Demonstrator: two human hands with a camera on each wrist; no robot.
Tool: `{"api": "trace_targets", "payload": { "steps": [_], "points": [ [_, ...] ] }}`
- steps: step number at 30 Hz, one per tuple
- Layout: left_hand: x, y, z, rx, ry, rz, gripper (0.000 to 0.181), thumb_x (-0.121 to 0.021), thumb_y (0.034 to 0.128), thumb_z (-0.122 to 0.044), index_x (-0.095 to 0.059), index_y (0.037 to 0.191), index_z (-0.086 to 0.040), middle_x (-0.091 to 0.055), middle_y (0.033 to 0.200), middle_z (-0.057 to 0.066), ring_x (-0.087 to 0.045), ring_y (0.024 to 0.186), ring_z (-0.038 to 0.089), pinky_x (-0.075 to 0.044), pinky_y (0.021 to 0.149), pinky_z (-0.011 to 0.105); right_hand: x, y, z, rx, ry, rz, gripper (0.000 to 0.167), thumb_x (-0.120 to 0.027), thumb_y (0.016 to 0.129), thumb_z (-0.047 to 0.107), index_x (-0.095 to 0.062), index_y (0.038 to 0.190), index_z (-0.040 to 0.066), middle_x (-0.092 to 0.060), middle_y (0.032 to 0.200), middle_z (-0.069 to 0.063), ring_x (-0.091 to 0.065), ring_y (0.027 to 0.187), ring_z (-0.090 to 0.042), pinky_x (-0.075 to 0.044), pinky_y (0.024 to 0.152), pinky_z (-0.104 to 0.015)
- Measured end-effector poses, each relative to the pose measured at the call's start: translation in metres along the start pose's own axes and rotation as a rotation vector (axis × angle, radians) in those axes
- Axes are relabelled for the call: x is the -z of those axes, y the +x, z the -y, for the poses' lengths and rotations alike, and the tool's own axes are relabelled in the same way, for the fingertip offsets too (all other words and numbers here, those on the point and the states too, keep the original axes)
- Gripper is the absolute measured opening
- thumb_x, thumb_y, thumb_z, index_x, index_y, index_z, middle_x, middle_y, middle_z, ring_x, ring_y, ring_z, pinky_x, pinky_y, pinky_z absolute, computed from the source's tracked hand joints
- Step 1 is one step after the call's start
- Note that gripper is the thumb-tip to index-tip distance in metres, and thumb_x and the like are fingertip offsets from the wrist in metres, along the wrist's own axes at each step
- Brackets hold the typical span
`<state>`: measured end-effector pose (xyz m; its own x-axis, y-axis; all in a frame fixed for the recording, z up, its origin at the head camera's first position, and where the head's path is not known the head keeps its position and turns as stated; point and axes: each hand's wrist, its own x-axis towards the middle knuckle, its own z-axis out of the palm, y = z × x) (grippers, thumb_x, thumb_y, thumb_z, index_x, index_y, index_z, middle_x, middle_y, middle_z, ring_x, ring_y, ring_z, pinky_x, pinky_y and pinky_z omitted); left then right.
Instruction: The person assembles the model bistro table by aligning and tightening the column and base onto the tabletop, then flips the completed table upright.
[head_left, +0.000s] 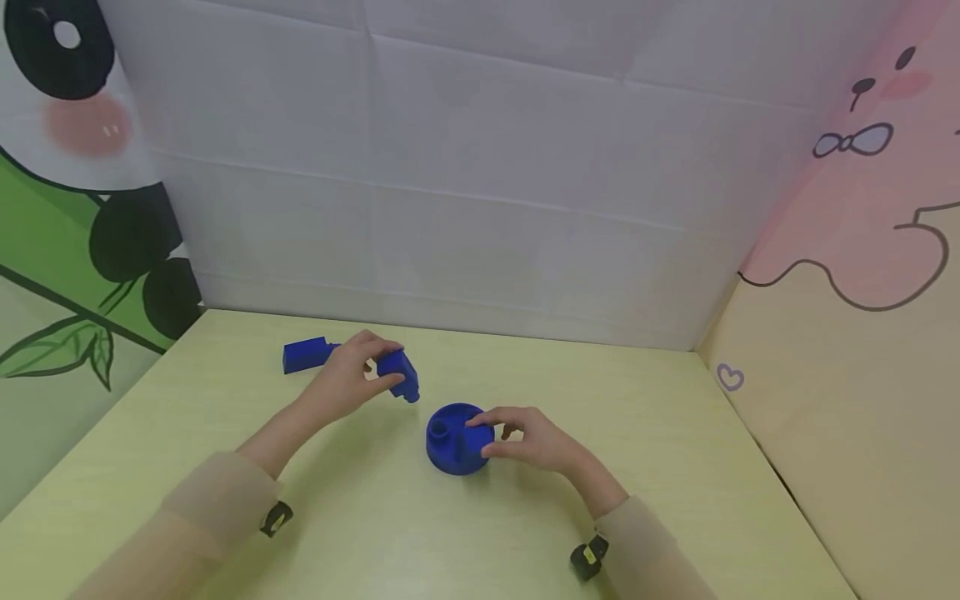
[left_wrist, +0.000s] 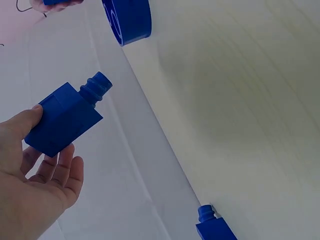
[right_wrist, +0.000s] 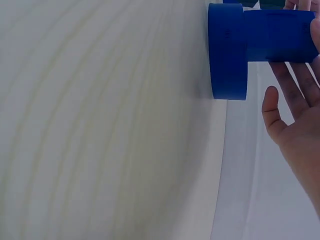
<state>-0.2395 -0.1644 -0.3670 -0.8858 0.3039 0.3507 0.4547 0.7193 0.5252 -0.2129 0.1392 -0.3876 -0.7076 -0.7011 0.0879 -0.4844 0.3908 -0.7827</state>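
My left hand [head_left: 341, 383] pinches a blue block [head_left: 400, 372] between thumb and fingers above the table. In the left wrist view that block [left_wrist: 62, 120] has a ridged, screw-like neck on one end, tilted away from the palm. My right hand [head_left: 543, 443] grips a second blue block [head_left: 478, 437] that stands upright on a round blue base [head_left: 442, 460]. One open round socket [head_left: 439, 429] shows on the base's left side. The right wrist view has the held block [right_wrist: 280, 37] against the base [right_wrist: 227, 60]; their joint is hidden.
A further blue block [head_left: 306, 357] lies on its side at the back left of the pale wooden table [head_left: 420, 533], its neck pointing right. A white sheet [head_left: 480, 208] hangs behind the table. Panels with cartoon prints stand at both sides.
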Motion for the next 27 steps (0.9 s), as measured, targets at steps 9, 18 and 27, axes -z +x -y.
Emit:
{"api": "trace_targets", "payload": {
  "steps": [9, 18, 27],
  "points": [
    [-0.015, -0.005, -0.017, -0.130, -0.019, 0.025, 0.044, -0.076, 0.0800, -0.018, -0.064, 0.121, -0.010, -0.056, 0.105, 0.005, -0.056, 0.092, 0.018, -0.052, 0.079, 0.037, 0.010, 0.004, -0.003, 0.021, -0.022, 0.078, 0.035, -0.066, 0.089, 0.015, -0.062, 0.123, 0.008, -0.061, 0.126, -0.008, -0.057, 0.100, -0.020, -0.049, 0.084, -0.036],
    [-0.032, -0.008, -0.016, -0.242, -0.065, 0.050, 0.043, -0.076, 0.0789, -0.015, -0.064, 0.120, -0.011, -0.060, 0.109, 0.002, -0.059, 0.096, 0.016, -0.053, 0.077, 0.028, 0.011, 0.015, -0.039, 0.036, -0.025, 0.105, 0.035, -0.062, 0.091, 0.015, -0.060, 0.126, 0.010, -0.057, 0.132, -0.007, -0.053, 0.116, -0.023, -0.047, 0.092, -0.045],
    [-0.038, -0.008, -0.017, -0.284, -0.051, 0.137, 0.040, -0.075, 0.0775, -0.006, -0.066, 0.116, -0.011, -0.059, 0.110, 0.004, -0.060, 0.099, 0.019, -0.053, 0.083, 0.034, 0.018, 0.019, -0.050, 0.094, 0.021, 0.135, 0.034, -0.062, 0.092, 0.022, -0.060, 0.125, 0.017, -0.057, 0.131, 0.000, -0.051, 0.119, -0.016, -0.048, 0.092, -0.034]
  ]
}}
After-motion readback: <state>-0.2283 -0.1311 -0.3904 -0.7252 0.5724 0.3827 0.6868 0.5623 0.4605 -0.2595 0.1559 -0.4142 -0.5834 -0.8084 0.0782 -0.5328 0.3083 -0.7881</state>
